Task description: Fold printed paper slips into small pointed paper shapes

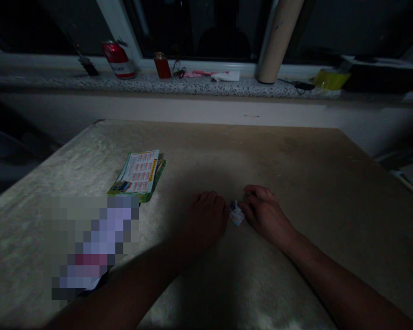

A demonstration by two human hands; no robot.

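A small piece of printed paper (237,214), white with dark and reddish print and apparently folded, is between my two hands just above the tabletop or on it. My left hand (209,215) is palm down with curled fingers, its thumb side against the paper's left edge; the thumb itself is hidden. From the other side, my right hand (264,211) pinches near the paper's right edge, fingers bent inward. Further left lies a short stack of printed leaflets (139,174), green-edged with rows of red print.
A blurred-out, lit device-like object (99,243) lies on the table (296,160) beside my left forearm. Behind, the speckled windowsill (192,86) bears a red can (119,59), a red jar (162,66), an upright cardboard tube (278,43) and a yellow item (330,79).
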